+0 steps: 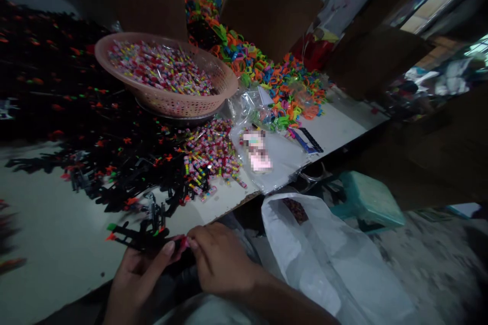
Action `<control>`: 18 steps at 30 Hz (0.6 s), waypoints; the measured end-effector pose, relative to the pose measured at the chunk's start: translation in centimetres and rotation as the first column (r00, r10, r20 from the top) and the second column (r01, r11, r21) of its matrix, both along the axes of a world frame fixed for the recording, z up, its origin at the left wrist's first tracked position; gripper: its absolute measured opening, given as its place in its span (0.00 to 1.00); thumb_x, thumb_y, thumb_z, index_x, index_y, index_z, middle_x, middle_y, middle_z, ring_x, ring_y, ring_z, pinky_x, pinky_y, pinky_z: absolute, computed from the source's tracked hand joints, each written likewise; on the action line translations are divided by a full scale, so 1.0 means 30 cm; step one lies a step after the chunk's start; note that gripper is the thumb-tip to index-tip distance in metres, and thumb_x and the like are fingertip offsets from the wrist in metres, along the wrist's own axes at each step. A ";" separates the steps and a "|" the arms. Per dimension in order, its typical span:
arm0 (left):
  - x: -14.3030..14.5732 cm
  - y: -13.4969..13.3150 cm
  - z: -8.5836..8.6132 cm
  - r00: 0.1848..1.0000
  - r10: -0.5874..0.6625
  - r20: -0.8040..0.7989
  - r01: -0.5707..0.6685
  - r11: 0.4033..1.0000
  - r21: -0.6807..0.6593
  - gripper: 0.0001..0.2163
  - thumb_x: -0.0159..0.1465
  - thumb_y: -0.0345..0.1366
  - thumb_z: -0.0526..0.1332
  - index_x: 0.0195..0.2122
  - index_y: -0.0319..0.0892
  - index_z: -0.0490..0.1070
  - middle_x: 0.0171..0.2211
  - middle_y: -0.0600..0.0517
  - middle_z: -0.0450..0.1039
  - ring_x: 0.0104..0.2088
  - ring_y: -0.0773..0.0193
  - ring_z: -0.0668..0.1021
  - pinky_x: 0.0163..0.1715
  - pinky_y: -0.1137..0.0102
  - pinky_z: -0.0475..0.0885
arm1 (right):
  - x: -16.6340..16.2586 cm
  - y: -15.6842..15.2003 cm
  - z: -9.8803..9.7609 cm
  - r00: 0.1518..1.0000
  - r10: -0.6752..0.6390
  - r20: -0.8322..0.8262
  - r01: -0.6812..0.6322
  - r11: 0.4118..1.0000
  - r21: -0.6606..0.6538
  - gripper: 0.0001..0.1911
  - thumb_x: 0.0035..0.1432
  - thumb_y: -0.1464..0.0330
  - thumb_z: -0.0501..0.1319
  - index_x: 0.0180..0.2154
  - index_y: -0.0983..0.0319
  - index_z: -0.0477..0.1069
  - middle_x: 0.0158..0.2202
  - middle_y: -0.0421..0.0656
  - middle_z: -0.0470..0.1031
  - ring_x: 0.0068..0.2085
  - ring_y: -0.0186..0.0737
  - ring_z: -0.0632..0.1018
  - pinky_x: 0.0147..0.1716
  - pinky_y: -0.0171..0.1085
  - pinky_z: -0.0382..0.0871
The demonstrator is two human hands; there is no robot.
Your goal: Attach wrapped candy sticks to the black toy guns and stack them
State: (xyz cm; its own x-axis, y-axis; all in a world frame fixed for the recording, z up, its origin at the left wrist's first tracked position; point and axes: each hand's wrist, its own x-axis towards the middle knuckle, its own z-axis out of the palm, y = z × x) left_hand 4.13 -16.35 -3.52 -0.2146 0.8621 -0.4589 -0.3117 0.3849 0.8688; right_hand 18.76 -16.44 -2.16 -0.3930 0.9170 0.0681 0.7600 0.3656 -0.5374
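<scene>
My left hand (143, 277) is closed around a black plastic toy (139, 236) with green and orange tips, held low at the table's front edge. At the toy's right end is a small pink-red piece (183, 242), too small to make out fully. My right hand (219, 254) pinches this piece between thumb and fingers, close against the left fingertips. Just beyond the hands spreads a heap of similar black toys (114, 183) with orange and green parts. Beside it lies a pile of small candy tubes (213, 150) in pink and yellow wrappers.
A pink basket (179, 106) full of the tubes stands behind. Colourful plastic pieces (259, 66) heap up near cardboard boxes (270, 10). A phone (257, 152) lies on clear plastic. Right of the table are a white sack (312, 259) and a green stool (371, 198).
</scene>
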 end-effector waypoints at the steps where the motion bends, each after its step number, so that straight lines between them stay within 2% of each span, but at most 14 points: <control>1: -0.004 0.003 -0.002 1.000 -0.012 0.011 0.012 1.000 -0.002 0.19 0.43 0.38 0.73 0.36 0.42 0.72 0.29 0.54 0.79 0.29 0.64 0.79 0.31 0.75 0.76 | -0.002 0.002 -0.006 1.000 0.003 -0.014 -0.003 1.000 -0.009 0.13 0.64 0.69 0.45 0.40 0.63 0.66 0.33 0.45 0.77 0.34 0.41 0.75 0.34 0.36 0.64; 4: -0.014 0.016 0.000 0.999 -0.052 -0.005 0.052 0.999 -0.006 0.20 0.42 0.39 0.74 0.35 0.41 0.72 0.29 0.52 0.79 0.30 0.61 0.80 0.32 0.73 0.77 | -0.006 0.007 -0.018 0.999 0.011 -0.040 -0.012 1.000 -0.019 0.12 0.63 0.70 0.46 0.41 0.63 0.66 0.34 0.45 0.77 0.35 0.39 0.75 0.36 0.36 0.64; 7: -0.016 0.023 0.002 0.999 -0.032 -0.026 0.032 0.999 -0.017 0.19 0.40 0.39 0.74 0.33 0.40 0.73 0.27 0.52 0.79 0.29 0.60 0.80 0.32 0.72 0.77 | -0.011 0.006 -0.020 1.000 0.012 -0.012 -0.013 1.000 -0.017 0.11 0.63 0.70 0.47 0.41 0.62 0.66 0.34 0.45 0.77 0.34 0.40 0.75 0.37 0.37 0.64; 9: -0.010 0.019 -0.001 1.000 -0.008 -0.013 0.007 1.000 -0.017 0.19 0.41 0.39 0.74 0.33 0.40 0.74 0.28 0.52 0.79 0.31 0.59 0.80 0.33 0.72 0.77 | -0.021 0.003 -0.019 1.000 -0.009 0.000 0.009 1.000 -0.021 0.12 0.64 0.64 0.49 0.40 0.62 0.67 0.34 0.45 0.77 0.35 0.42 0.75 0.38 0.39 0.64; 11: 0.000 0.013 -0.006 1.000 0.017 0.010 -0.016 1.000 -0.015 0.19 0.43 0.39 0.73 0.35 0.40 0.75 0.31 0.50 0.80 0.35 0.58 0.81 0.36 0.72 0.76 | -0.033 0.003 -0.023 0.998 -0.055 0.018 0.055 0.998 -0.016 0.18 0.61 0.54 0.53 0.39 0.62 0.68 0.33 0.46 0.76 0.36 0.44 0.75 0.38 0.41 0.64; 13: 0.009 0.010 -0.010 0.998 0.001 0.063 0.001 0.999 -0.045 0.18 0.45 0.39 0.72 0.37 0.39 0.76 0.35 0.49 0.80 0.42 0.56 0.80 0.39 0.72 0.76 | -0.042 0.009 -0.031 0.993 -0.097 0.062 0.098 0.995 -0.001 0.23 0.59 0.49 0.53 0.38 0.63 0.69 0.33 0.47 0.76 0.36 0.46 0.75 0.39 0.43 0.64; 15: 0.018 0.009 -0.010 0.989 -0.033 0.144 0.047 0.994 -0.094 0.16 0.47 0.39 0.71 0.37 0.38 0.77 0.38 0.47 0.80 0.46 0.54 0.78 0.41 0.71 0.75 | -0.044 0.019 -0.043 0.988 -0.095 0.123 0.094 0.995 0.014 0.22 0.61 0.52 0.52 0.39 0.64 0.70 0.33 0.48 0.77 0.36 0.47 0.75 0.40 0.44 0.64; 18: 0.029 0.009 0.000 0.977 -0.032 0.210 0.063 0.988 -0.142 0.15 0.50 0.38 0.69 0.37 0.36 0.78 0.40 0.44 0.79 0.48 0.53 0.77 0.42 0.69 0.75 | -0.033 0.032 -0.062 0.978 -0.036 0.204 0.033 0.999 0.017 0.19 0.63 0.56 0.52 0.40 0.65 0.70 0.33 0.49 0.77 0.35 0.47 0.76 0.39 0.44 0.64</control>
